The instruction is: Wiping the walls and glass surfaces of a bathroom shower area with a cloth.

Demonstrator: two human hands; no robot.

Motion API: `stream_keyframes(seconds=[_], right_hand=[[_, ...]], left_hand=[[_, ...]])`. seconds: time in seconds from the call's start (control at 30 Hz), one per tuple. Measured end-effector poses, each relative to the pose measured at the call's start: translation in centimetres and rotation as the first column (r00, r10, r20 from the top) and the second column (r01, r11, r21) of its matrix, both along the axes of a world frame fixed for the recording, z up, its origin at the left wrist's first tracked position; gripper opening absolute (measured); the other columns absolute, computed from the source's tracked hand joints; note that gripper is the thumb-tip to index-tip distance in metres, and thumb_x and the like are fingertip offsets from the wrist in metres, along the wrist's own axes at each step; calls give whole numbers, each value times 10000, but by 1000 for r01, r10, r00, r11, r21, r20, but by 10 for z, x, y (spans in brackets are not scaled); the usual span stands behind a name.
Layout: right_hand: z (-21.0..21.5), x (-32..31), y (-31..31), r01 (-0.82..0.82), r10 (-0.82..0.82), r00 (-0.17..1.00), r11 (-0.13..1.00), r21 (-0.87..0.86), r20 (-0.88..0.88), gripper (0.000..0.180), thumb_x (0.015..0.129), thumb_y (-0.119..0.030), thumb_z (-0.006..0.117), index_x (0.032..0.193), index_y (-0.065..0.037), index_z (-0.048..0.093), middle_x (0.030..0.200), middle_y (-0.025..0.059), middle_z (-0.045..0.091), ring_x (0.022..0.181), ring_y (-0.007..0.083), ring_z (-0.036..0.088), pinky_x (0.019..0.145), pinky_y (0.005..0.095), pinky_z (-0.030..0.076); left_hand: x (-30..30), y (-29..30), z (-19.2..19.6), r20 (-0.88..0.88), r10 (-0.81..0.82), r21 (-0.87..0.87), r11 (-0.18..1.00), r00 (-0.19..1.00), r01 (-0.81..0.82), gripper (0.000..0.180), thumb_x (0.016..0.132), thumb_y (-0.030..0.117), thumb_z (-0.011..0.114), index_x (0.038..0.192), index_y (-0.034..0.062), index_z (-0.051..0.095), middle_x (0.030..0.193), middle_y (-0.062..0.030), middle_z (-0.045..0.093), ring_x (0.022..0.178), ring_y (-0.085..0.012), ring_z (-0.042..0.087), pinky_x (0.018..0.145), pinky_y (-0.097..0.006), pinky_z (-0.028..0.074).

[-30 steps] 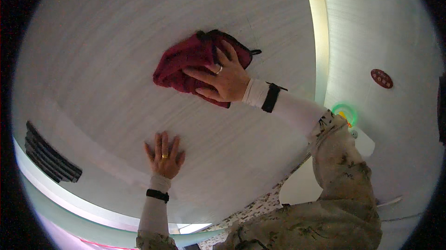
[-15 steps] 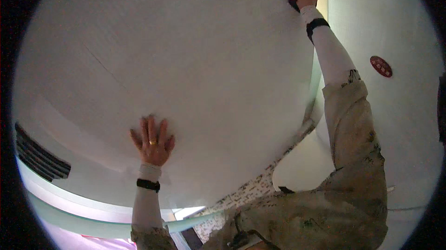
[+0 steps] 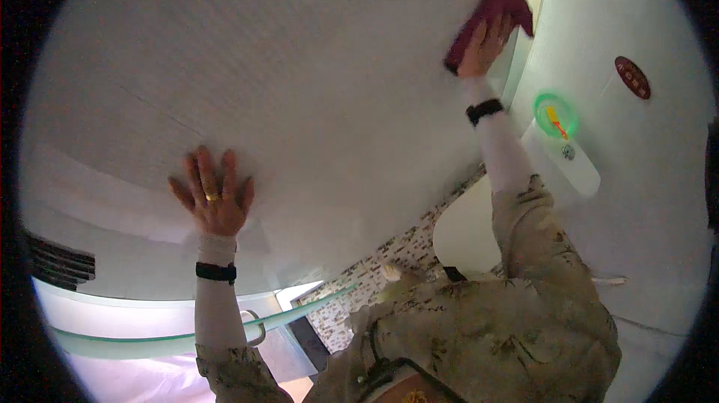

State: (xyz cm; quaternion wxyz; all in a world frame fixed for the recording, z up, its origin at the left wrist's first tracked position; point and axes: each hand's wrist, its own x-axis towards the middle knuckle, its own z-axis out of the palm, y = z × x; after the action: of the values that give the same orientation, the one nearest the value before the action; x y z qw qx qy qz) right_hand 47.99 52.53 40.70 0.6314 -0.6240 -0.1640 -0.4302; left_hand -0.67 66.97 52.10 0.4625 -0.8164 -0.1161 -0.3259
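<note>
My left hand [image 3: 215, 197] lies flat against a broad pale grey panel [image 3: 337, 103], fingers spread, a gold-coloured ring on one of them. Nothing is in it. Near the panel's far right edge, my right hand [image 3: 485, 47] presses a dark red cloth [image 3: 498, 2] to the surface. The cloth spreads out beyond the fingertips, one corner hanging over to the right. A thin dark line [image 3: 161, 111] marks the panel ahead of my left hand. Some blur softens the right hand and cloth.
A white toilet lid [image 3: 468, 227] and tank [image 3: 584, 171] are at the right; a green bowl [image 3: 541, 107] with a yellow-orange brush [image 3: 555, 120] sits on the tank. A red oval sticker [image 3: 633, 78] marks the right wall. Dark vent slats [image 3: 60, 261] and a curved glass edge [image 3: 135, 344] lie at left.
My right hand has drawn the cloth down toward me along the panel's right edge. My left hand has shifted up and left. The view has moved, bringing the green bowl and tank into sight.
</note>
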Motion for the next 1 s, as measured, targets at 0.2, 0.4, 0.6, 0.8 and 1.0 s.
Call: stream_keyframes(seconds=[0.2, 0.4, 0.6, 0.8, 1.0], right_hand=[[-238, -91, 10, -249, 105, 657, 965, -83, -746, 581, 983, -403, 350, 1414, -13, 349, 1485, 212, 293, 1369, 403, 253, 1123, 509, 185], [-317, -183, 30, -694, -407, 710, -266, -670, -574, 490, 948, -334, 425, 1366, -82, 469, 1461, 141, 385, 1342, 380, 346, 1083, 592, 226], [-218, -287, 39, -449, -96, 828, -703, -552, -552, 468, 949, -356, 416, 1335, -120, 537, 1429, 111, 454, 1304, 373, 417, 1065, 608, 246], [-267, -376, 71, -536, -39, 737, -643, -548, -675, 583, 936, -510, 373, 1318, -108, 553, 1410, 112, 475, 1346, 341, 370, 1110, 506, 228], [-313, -372, 69, -576, -1, 655, -648, -498, -755, 572, 932, -509, 386, 1300, -108, 564, 1386, 107, 495, 1329, 324, 387, 1099, 481, 251]], left_hand=[[13, 0, 0, -20, -9, 24, 1000, 1000, 9, 554, 931, 472, 490, 1411, 202, 427, 1508, -157, 311, 1384, -379, 296, 1090, -641, 146], [5, 0, 4, -1, -13, 5, 1000, 1000, 13, 547, 926, 460, 509, 1409, 213, 437, 1501, -159, 325, 1379, -374, 309, 1094, -631, 135], [-8, 11, -1, 21, 59, -43, 997, 998, -58, 542, 910, 557, 469, 1375, 277, 483, 1485, -107, 363, 1355, -322, 366, 1107, -609, 88], [5, 7, -1, 34, 16, -61, 998, 999, -14, 549, 894, 562, 503, 1376, 299, 478, 1494, -85, 357, 1358, -311, 366, 1112, -599, 61], [2, 14, -4, 61, -7, -92, 996, 998, 13, 547, 881, 582, 512, 1361, 322, 491, 1493, -77, 363, 1358, -315, 366, 1116, -597, 45]])
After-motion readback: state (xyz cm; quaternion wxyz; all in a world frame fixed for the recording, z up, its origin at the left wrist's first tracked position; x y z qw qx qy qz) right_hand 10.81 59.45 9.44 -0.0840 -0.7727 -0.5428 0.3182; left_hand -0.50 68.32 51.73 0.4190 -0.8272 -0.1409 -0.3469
